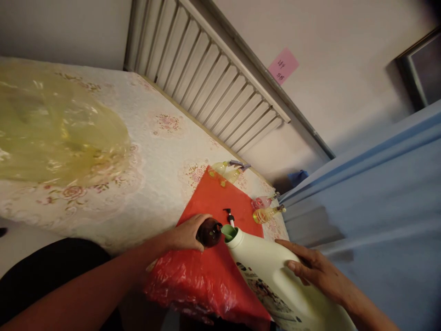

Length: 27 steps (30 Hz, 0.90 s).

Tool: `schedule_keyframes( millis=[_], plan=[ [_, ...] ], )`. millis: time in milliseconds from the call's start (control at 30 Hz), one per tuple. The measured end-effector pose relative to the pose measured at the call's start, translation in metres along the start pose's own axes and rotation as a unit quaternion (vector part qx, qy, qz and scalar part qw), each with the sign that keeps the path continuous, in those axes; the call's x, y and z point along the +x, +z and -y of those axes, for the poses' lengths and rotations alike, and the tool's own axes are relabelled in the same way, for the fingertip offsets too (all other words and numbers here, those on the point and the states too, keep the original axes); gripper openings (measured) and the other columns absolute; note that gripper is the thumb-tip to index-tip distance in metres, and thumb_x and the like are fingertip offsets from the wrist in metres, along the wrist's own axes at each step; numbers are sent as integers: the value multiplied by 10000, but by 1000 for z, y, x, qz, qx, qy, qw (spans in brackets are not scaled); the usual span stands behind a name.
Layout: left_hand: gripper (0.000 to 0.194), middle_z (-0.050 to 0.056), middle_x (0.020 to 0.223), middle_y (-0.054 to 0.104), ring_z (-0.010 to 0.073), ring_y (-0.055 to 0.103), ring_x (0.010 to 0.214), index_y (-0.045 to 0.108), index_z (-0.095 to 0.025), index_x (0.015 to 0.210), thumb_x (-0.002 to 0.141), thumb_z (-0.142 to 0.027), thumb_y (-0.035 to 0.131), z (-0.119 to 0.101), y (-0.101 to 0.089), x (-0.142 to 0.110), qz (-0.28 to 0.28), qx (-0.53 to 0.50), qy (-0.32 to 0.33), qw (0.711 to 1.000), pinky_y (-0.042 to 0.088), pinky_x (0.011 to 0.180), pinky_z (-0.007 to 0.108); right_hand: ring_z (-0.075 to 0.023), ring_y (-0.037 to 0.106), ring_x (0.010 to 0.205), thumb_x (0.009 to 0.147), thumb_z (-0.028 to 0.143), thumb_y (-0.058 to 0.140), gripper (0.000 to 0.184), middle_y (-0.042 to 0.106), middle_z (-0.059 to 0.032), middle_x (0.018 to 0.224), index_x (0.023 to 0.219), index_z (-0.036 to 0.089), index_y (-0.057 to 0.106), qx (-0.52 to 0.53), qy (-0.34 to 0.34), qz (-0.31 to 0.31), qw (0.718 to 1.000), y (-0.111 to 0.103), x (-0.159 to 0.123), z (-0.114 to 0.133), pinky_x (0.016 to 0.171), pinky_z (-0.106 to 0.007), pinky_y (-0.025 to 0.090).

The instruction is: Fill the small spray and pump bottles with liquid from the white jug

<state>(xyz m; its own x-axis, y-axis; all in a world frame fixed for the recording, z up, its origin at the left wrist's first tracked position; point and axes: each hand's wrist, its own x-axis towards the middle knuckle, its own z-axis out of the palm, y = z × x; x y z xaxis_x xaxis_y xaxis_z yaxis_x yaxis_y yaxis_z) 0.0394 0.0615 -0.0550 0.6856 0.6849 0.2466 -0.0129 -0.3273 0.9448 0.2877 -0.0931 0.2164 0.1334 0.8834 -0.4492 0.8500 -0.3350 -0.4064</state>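
My left hand (188, 235) is wrapped round a dark brown bottle (211, 232) whose neck points to the right. Against that neck lies the green spout (228, 231) of a large pale green jug (272, 262), tipped over toward the bottle. My right hand (315, 271) grips the jug along its upper side; part of the grip is hidden. Whether liquid is flowing cannot be made out. A black pump top (229, 216) with a white stem sits just behind the spout, over a red sheet (213, 197).
Two spray bottles with yellowish liquid (227, 174) lie at the sheet's far edge. A pink bottle (262, 202) and a yellow bottle (267, 214) are at the right. A yellow plastic bag (65, 128) covers the tablecloth's left. Behind is a radiator (206, 69); a blue curtain (372, 197) hangs right.
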Motion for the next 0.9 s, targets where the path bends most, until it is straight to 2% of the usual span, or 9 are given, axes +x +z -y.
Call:
schedule_keyframes(
  millis=[200, 333, 733, 900],
  plan=[
    [916, 72, 1351, 518, 346, 464, 1274, 431, -276, 1325, 493, -165, 797, -1, 0, 0, 7, -3, 8, 1000, 378, 1073, 464, -166, 519, 628, 857, 548, 580, 623, 568, 9, 649, 1379, 211, 536, 5, -1, -4, 1000, 0, 0, -1, 611, -266, 466],
    [952, 80, 1367, 507, 342, 459, 1282, 401, -267, 1350, 491, -161, 797, 2, 1, 0, 2, -3, 1, 1000, 379, 1075, 449, -162, 519, 626, 859, 545, 581, 619, 578, 5, 660, 1373, 202, 543, 9, 0, -7, 1000, 0, 0, 2, 594, -259, 466],
    [883, 60, 1334, 541, 354, 473, 1260, 462, -284, 1322, 509, -177, 790, -7, -3, 0, 10, -3, 9, 1000, 395, 1048, 465, -156, 506, 603, 849, 560, 576, 627, 566, 4, 652, 1359, 196, 560, 2, 1, -6, 1000, -1, -1, 6, 568, -255, 453],
    [891, 63, 1325, 541, 341, 485, 1243, 457, -280, 1322, 503, -163, 790, -3, -2, 0, 9, 0, 8, 1000, 401, 1042, 456, -154, 502, 609, 849, 558, 581, 637, 584, -2, 676, 1365, 185, 553, 5, 2, 1, 1000, -1, -1, 6, 575, -256, 447]
  ],
)
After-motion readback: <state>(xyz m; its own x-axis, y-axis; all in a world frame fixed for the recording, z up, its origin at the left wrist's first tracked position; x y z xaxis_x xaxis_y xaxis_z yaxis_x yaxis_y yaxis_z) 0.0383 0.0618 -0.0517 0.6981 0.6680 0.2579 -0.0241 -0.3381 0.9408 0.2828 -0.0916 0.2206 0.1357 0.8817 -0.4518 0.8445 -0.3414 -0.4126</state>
